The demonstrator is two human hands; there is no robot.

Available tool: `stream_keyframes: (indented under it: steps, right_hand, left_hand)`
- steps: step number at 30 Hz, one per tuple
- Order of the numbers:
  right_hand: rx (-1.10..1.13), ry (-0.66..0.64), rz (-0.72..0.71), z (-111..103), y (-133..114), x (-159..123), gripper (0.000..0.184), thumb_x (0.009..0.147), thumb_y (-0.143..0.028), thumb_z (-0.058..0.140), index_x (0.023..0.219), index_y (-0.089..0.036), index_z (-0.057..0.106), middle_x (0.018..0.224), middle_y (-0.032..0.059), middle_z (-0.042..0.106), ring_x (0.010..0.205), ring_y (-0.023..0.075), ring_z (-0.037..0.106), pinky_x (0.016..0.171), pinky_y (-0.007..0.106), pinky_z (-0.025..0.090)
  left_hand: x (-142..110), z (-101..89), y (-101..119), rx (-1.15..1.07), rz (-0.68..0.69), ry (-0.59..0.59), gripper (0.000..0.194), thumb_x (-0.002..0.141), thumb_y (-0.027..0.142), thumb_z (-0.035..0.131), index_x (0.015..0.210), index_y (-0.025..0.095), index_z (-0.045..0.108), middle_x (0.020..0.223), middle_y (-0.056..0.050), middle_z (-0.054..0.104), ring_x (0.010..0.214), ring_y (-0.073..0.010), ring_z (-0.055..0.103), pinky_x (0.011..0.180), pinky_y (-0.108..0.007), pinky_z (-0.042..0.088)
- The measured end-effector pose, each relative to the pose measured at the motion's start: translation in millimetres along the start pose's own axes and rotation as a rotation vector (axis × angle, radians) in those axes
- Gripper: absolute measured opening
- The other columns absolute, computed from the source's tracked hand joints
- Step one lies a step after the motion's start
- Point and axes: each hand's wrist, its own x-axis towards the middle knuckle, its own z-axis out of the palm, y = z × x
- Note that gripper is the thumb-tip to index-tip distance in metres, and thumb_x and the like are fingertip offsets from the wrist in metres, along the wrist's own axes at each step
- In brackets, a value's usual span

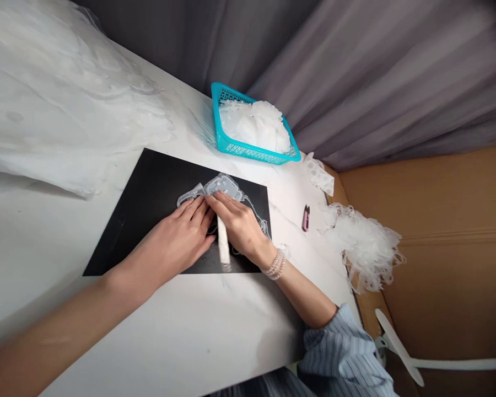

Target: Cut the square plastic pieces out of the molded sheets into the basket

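A white, translucent lace-like piece (224,187) lies flat on a black board (128,198). My left hand (184,234) rests on the board with its fingers stretched out, the fingertips at the lower left edge of the piece. Closed around a slim tool with a white wrapped handle (223,242), my right hand (240,223) sits over the piece, touching or nearly touching my left fingers. The handle's lower end sticks out below my palm; the tool's working end is hidden under my fingers. A beaded bracelet (276,264) circles my right wrist.
A turquoise basket (252,153) of white sheer pieces stands behind the board. White sheer fabric (66,99) is heaped at the left. Small pink thread snips (306,218) lie to the right, near white scraps (366,242) hanging at the table edge beside a cardboard box (438,209).
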Motion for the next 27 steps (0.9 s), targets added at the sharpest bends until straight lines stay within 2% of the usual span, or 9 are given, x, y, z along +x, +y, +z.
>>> stream_keyframes:
  steps: [2, 5, 8, 11, 15, 20, 23, 25, 27]
  right_hand:
    - [0.207, 0.169, 0.137, -14.5, 23.7, -1.2, 0.032, 0.1, -0.017, 0.046, 0.128, -0.016, 0.061, 0.128, 0.0135, 0.067, 0.123, 0.0232, 0.063, 0.109, 0.04, 0.049]
    - [0.638, 0.555, 0.565, -62.3, 79.9, -14.2, 0.025, 0.097, -0.034, 0.055, 0.112, -0.017, 0.066, 0.105, 0.0079, 0.073, 0.09, 0.0163, 0.074, 0.089, 0.032, 0.059]
    - [0.717, 0.61, 0.691, -115.7, 131.4, -36.2, 0.017, 0.095, -0.032, 0.06, 0.086, -0.018, 0.065, 0.072, 0.0023, 0.069, 0.065, 0.0104, 0.069, 0.068, 0.023, 0.059]
    - [0.768, 0.595, 0.731, -138.3, 148.7, -53.6, 0.019, 0.091, -0.032, 0.069, 0.079, -0.019, 0.064, 0.064, 0.0018, 0.067, 0.06, 0.013, 0.067, 0.057, 0.025, 0.059]
    - [0.828, 0.569, 0.718, -125.0, 119.1, -49.5, 0.014, 0.089, -0.034, 0.067, 0.092, -0.02, 0.068, 0.079, 0.0077, 0.074, 0.081, 0.0196, 0.075, 0.073, 0.031, 0.062]
    - [0.947, 0.543, 0.622, -115.4, 54.1, -17.9, 0.024, 0.09, -0.04, 0.066, 0.108, -0.025, 0.066, 0.095, 0.0032, 0.077, 0.096, 0.0195, 0.075, 0.087, 0.037, 0.062]
    - [0.921, 0.531, 0.511, -114.0, 13.4, -10.5, 0.022, 0.094, -0.04, 0.061, 0.109, -0.027, 0.067, 0.093, 0.0018, 0.077, 0.092, 0.0184, 0.075, 0.09, 0.039, 0.061]
    - [0.874, 0.492, 0.426, -110.1, -14.2, -14.3, 0.021, 0.096, -0.042, 0.058, 0.108, -0.028, 0.068, 0.098, 0.003, 0.077, 0.09, 0.0193, 0.075, 0.088, 0.041, 0.062]
    - [0.798, 0.339, 0.329, -105.8, -39.5, -22.8, 0.022, 0.097, -0.043, 0.057, 0.106, -0.028, 0.071, 0.106, 0.005, 0.076, 0.096, 0.0222, 0.074, 0.087, 0.043, 0.062]
  left_hand:
    - [0.1, 1.9, 0.4, -0.002, -0.01, 0.001, 0.054, 0.098, 0.024, 0.038, 0.14, -0.009, 0.048, 0.144, -0.032, 0.05, 0.137, -0.0399, 0.048, 0.114, -0.051, 0.038]
    - [0.1, 2.8, 2.2, -0.013, -0.015, -0.014, 0.054, 0.097, 0.023, 0.04, 0.141, -0.008, 0.047, 0.149, -0.031, 0.045, 0.139, -0.0395, 0.044, 0.115, -0.051, 0.036]
    - [-0.1, 1.7, 4.8, -0.008, -0.025, -0.035, 0.054, 0.098, 0.023, 0.042, 0.142, -0.006, 0.047, 0.149, -0.03, 0.045, 0.14, -0.0385, 0.043, 0.116, -0.05, 0.036]
    - [0.8, 1.0, 5.8, 0.022, -0.036, -0.034, 0.052, 0.098, 0.025, 0.043, 0.141, -0.004, 0.049, 0.149, -0.028, 0.047, 0.139, -0.0367, 0.045, 0.115, -0.048, 0.037]
    - [5.7, -2.5, 1.6, -0.006, -0.031, 0.033, 0.049, 0.099, 0.027, 0.043, 0.134, -0.005, 0.055, 0.14, -0.029, 0.056, 0.135, -0.0379, 0.05, 0.109, -0.048, 0.043]
    - [17.4, -29.4, -2.5, -0.39, -0.069, 0.224, 0.041, 0.101, 0.026, 0.037, 0.103, 0.008, 0.073, 0.102, -0.017, 0.073, 0.11, -0.0298, 0.062, 0.093, -0.045, 0.053]
    - [25.2, -51.2, -1.2, -0.761, -0.318, 0.355, 0.042, 0.1, 0.032, 0.039, 0.087, 0.013, 0.074, 0.092, -0.013, 0.072, 0.095, -0.0243, 0.064, 0.085, -0.04, 0.055]
    - [29.1, -61.4, -2.0, -1.203, -0.548, 0.256, 0.051, 0.098, 0.048, 0.039, 0.09, 0.013, 0.074, 0.091, -0.014, 0.074, 0.086, -0.0238, 0.068, 0.077, -0.039, 0.057]
    - [30.4, -66.0, -4.9, -1.71, -0.639, -0.005, 0.069, 0.096, 0.063, 0.029, 0.1, 0.011, 0.075, 0.097, -0.017, 0.076, 0.088, -0.0268, 0.072, 0.076, -0.041, 0.059]
